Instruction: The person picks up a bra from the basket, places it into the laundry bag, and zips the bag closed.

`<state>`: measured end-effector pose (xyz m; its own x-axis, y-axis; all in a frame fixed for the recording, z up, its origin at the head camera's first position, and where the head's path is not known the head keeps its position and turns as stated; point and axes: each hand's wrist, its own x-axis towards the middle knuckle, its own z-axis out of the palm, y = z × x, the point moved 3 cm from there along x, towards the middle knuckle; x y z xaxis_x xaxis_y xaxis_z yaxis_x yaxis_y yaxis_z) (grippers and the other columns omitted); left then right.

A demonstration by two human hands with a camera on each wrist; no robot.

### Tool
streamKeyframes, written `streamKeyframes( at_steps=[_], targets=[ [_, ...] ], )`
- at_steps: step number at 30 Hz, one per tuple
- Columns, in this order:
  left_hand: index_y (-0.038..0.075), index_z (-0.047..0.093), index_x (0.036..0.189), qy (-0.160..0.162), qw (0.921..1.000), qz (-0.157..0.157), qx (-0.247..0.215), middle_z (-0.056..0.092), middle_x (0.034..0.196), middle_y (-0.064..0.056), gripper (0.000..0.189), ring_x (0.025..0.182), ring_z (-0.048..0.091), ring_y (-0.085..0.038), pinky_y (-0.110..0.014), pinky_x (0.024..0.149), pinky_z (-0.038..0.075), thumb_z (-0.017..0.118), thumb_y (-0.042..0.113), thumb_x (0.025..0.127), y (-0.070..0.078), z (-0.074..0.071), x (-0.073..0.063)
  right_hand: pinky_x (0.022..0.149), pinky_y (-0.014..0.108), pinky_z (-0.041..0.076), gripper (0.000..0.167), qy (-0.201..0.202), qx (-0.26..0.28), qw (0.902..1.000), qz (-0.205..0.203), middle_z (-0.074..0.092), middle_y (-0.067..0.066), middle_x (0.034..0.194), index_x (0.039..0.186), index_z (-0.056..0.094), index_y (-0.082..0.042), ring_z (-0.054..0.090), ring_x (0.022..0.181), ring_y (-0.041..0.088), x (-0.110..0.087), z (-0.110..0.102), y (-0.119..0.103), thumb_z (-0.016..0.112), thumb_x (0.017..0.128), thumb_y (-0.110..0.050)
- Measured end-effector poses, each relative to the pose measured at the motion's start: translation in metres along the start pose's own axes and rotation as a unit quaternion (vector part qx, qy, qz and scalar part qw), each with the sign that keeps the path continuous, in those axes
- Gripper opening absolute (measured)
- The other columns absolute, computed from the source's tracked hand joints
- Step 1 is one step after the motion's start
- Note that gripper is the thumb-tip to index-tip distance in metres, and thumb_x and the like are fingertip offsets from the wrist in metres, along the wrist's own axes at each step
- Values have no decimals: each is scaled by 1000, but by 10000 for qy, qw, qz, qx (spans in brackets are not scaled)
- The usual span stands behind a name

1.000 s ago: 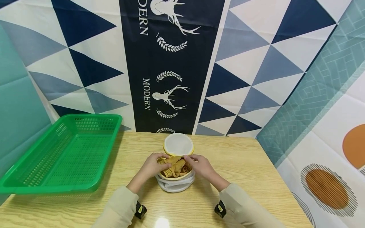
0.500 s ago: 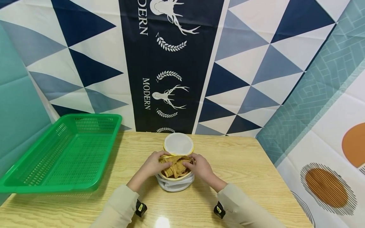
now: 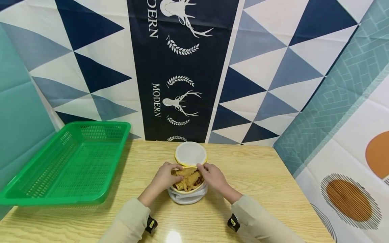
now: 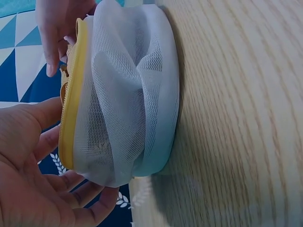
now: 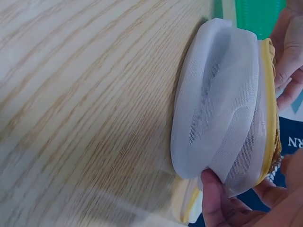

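Observation:
A round white mesh laundry bag [image 3: 187, 199] with a yellow zip stands on the table, its lid [image 3: 190, 154] folded back behind it. Inside lies a bunched mustard-coloured garment [image 3: 189, 179] with lacy or openwork parts. My left hand [image 3: 164, 176] holds the bag's left rim; in the left wrist view its thumb is at the yellow zip [image 4: 71, 113] and several fingers lie along the mesh outside. On the far right side, my right hand [image 3: 214, 177] grips the rim, thumb over the garment's edge. The right wrist view shows its fingers [image 5: 213, 196] against the mesh wall.
A large green plastic basket [image 3: 104, 197] sits on the left of the wooden table [image 3: 252, 189]. Patterned cloth [image 3: 179, 67] covers the wall right behind the table. More patterned sheeting [image 3: 343, 175] hangs along the right side.
My right thumb has moved from over the garment back up to the far right rim. The garment has settled lower in the bag. My left hand stays nearly in place.

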<state>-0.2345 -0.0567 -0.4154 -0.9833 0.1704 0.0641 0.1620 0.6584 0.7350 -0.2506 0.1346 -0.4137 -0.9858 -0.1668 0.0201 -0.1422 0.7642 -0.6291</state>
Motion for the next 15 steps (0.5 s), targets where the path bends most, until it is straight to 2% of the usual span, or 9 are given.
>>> streamKeyframes(
  at_steps=[5, 9, 12, 15],
  targets=[
    [16, 68, 104, -230, 9997, -11, -42, 55, 110, -15, 25, 101, 53, -28, -47, 89, 45, 73, 20, 80, -1, 0, 1, 54, 27, 34, 24, -116, 60, 9999, 1, 53, 4, 79, 95, 65, -10, 44, 65, 16, -2, -1, 0, 59, 91, -33],
    [13, 67, 111, -659, 9976, -5, -230, 52, 114, -14, 35, 106, 49, -26, -48, 92, 43, 72, 30, 81, -1, -4, 4, 54, 27, 33, 23, -120, 25, 9999, -92, 52, 6, 80, 100, 65, -7, 42, 66, 17, -2, 0, 1, 63, 89, -27],
    [13, 64, 116, -947, 9951, -47, -297, 50, 116, -12, 49, 108, 47, -25, -47, 93, 43, 77, 36, 75, -1, -6, 5, 53, 27, 33, 22, -96, -56, 9998, -138, 50, 6, 77, 100, 64, -6, 41, 65, 17, -1, 1, 2, 64, 88, -25],
    [15, 63, 114, -947, 9953, -42, -172, 50, 113, -11, 53, 103, 49, -23, -44, 90, 44, 83, 33, 68, -2, -5, 5, 53, 27, 33, 23, -73, -114, 9998, -169, 50, 5, 75, 100, 64, -6, 40, 64, 17, -1, 2, 2, 65, 88, -25]
  ],
)
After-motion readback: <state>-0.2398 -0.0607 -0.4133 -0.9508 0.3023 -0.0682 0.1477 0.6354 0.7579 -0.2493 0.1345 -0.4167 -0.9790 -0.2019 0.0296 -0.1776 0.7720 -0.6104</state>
